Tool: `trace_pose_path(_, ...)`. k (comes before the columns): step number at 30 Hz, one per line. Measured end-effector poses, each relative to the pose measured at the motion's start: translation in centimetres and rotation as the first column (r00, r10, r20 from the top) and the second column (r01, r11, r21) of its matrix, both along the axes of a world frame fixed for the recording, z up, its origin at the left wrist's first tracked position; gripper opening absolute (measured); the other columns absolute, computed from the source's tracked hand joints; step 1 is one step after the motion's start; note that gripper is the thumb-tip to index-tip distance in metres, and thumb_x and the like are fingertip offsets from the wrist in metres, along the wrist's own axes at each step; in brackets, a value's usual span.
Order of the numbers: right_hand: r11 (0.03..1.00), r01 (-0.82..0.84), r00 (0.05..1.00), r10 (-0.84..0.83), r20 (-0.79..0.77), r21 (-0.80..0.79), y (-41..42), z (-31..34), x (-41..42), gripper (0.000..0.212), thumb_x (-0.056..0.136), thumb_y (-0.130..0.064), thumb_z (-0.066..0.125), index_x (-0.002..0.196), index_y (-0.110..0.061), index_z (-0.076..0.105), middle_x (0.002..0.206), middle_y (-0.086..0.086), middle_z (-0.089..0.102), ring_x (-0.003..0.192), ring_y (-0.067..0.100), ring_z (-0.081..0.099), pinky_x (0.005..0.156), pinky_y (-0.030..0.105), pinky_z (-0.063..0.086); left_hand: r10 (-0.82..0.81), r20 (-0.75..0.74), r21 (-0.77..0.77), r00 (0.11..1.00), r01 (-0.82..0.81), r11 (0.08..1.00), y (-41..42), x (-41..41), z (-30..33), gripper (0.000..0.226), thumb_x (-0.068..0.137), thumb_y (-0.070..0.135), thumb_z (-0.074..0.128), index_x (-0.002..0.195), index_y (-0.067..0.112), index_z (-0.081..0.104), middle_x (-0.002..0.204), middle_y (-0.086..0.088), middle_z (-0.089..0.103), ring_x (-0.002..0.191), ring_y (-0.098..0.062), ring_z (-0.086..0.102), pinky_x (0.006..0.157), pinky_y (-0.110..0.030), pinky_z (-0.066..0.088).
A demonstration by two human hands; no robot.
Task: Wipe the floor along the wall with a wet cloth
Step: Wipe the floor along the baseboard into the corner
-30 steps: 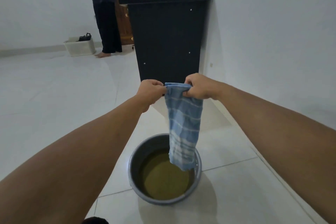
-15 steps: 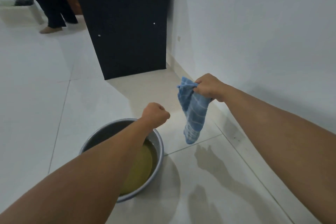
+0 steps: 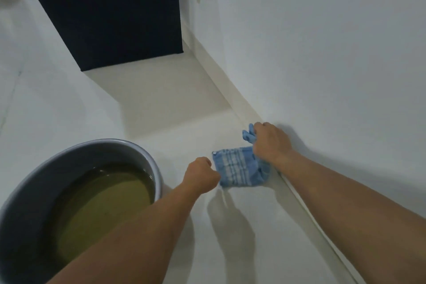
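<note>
Nearest us, the grey basin (image 3: pixel 20 196) sits at lower left, holding murky yellow-green water; our left forearm passes just beside its rim. Left hand (image 3: pixel 202 174), its grip curled into a fist, touches the near edge of the blue striped cloth (image 3: pixel 237 169); whether it pinches the fabric, we cannot tell. Right hand (image 3: pixel 270 143) has its grip bunched around the cloth's far end, right at the skirting (image 3: pixel 232 97) below the wall (image 3: pixel 322 41).

The cloth lies partly spread on the floor (image 3: pixel 161 110), beside the wall.

Risks, as we judge them: the bunched end may drag rather than wipe flat and miss the seam; the left elbow could knock the basin and slop dirty water.

Farther off, a dark cabinet (image 3: pixel 110 11), its top cut off. Fingertips of both hands hidden.
</note>
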State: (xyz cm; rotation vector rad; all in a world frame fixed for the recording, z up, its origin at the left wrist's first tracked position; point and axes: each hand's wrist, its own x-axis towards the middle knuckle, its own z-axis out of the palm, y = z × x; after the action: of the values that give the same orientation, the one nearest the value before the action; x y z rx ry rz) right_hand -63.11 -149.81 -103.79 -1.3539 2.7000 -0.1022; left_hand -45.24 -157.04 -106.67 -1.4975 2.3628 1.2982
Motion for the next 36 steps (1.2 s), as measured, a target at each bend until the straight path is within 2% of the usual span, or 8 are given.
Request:
trace_pose_path(5, 0.983, -0.134, 0.984, 0.117, 0.131, 0.124, 0.2, -4.4, 1.3, 0.035, 0.083, -0.023, 0.057, 0.115, -0.01, 0.055, 0.115, 0.013, 0.057, 0.106, 0.033, 0.058, 0.082, 0.035, 0.045, -0.006, 0.103, -0.06, 0.995, 0.012, 0.998, -0.1, -0.8, -3.5, 0.037, 0.084, 0.018, 0.059, 0.12, 0.012, 0.055, 0.131, -0.012, 0.054, 0.122, -0.027, 0.049, 0.098, -0.034, 0.044)
trace_pose_path(10, 0.976, 0.125, 0.973, -0.155, 0.17, 0.176, 0.2, -7.8, 2.4, 0.073, 0.077, -0.058, 0.062, 0.133, -0.017, 0.04, 0.136, 0.016, 0.037, 0.122, 0.035, 0.044, 0.095, 0.04, 0.044, 0.005, 0.194, -0.161, 0.981, 0.027, 0.987, 0.0, -0.2, -5.8, 0.043, 0.087, 0.019, 0.051, 0.129, 0.01, 0.048, 0.134, -0.012, 0.046, 0.128, -0.029, 0.037, 0.103, -0.039, 0.038)
trace_pose_path(15, 0.964, 0.074, 0.979, -0.119, 0.167, 0.254, -0.5, -9.7, 2.4, 0.053, 0.092, -0.027, 0.054, 0.142, -0.026, 0.039, 0.149, 0.022, 0.024, 0.128, 0.042, 0.036, 0.102, 0.042, 0.041, -0.02, 0.241, -0.256, 0.97, 0.083, 0.963, -0.2, 0.6, -7.3, 0.045, 0.087, 0.02, 0.051, 0.131, 0.012, 0.046, 0.138, -0.008, 0.043, 0.128, -0.027, 0.036, 0.104, -0.037, 0.036)
trace_pose_path(21, 0.937, -0.124, 0.943, 0.213, -0.256, 0.326, -0.8, -8.1, 0.7, 0.023, 0.092, -0.019, 0.05, 0.107, -0.015, 0.066, 0.125, 0.011, 0.047, 0.117, 0.03, 0.039, 0.094, 0.039, 0.037, -0.105, 0.268, -0.43, 0.958, 0.217, 0.876, 1.0, 1.2, -9.1, 0.047, 0.085, 0.031, 0.052, 0.127, 0.012, 0.044, 0.134, -0.009, 0.043, 0.122, -0.028, 0.039, 0.106, -0.037, 0.031)
trace_pose_path(26, 0.609, 0.088, 0.735, 0.494, -0.464, 0.788, 0.0, -8.6, 0.7, 0.033, 0.085, -0.038, 0.064, 0.115, -0.023, 0.063, 0.157, 0.03, 0.002, 0.138, 0.055, -0.02, 0.108, 0.068, 0.001, -0.153, 0.294, -0.502, 0.944, 0.288, 0.815, 2.0, 1.3, -10.3, 0.063, 0.085, 0.039, 0.047, 0.137, 0.003, 0.037, 0.148, -0.021, 0.032, 0.132, -0.037, 0.032, 0.114, -0.047, 0.022)
trace_pose_path(28, 0.567, 0.074, 0.721, 0.538, -0.437, 0.821, 0.2, -9.4, 0.8, 0.04, 0.088, -0.039, 0.06, 0.125, -0.023, 0.057, 0.154, 0.028, 0.016, 0.14, 0.052, -0.004, 0.109, 0.062, 0.014, -0.154, 0.27, -0.488, 0.95, 0.273, 0.829, 2.4, 1.3, -10.7, 0.066, 0.083, 0.04, 0.041, 0.137, 0.001, 0.039, 0.149, -0.025, 0.031, 0.133, -0.041, 0.032, 0.115, -0.051, 0.021)
trace_pose_path(31, 0.689, 0.048, 0.816, 0.391, -0.427, 0.723, -0.1, -9.8, 0.4, 0.036, 0.093, -0.033, 0.053, 0.126, -0.017, 0.056, 0.13, 0.016, 0.035, 0.115, 0.031, 0.038, 0.085, 0.035, 0.041, -0.156, 0.266, -0.459, 0.951, 0.268, 0.847, 2.9, 1.4, -11.6, 0.068, 0.082, 0.043, 0.034, 0.136, 0.002, 0.04, 0.15, -0.025, 0.029, 0.135, -0.042, 0.029, 0.116, -0.052, 0.019)
trace_pose_path(36, 0.832, 0.044, 0.941, 0.151, -0.302, 0.553, -1.2, -10.7, 1.1, 0.035, 0.097, -0.024, 0.042, 0.126, -0.009, 0.054, 0.132, 0.024, 0.038, 0.115, 0.035, 0.044, 0.082, 0.036, 0.044, -0.15, 0.202, -0.485, 0.968, 0.232, 0.843, 3.2, 1.5, -13.0, 0.067, 0.08, 0.042, 0.035, 0.128, -0.001, 0.051, 0.141, -0.028, 0.042, 0.128, -0.045, 0.041, 0.11, -0.052, 0.02)
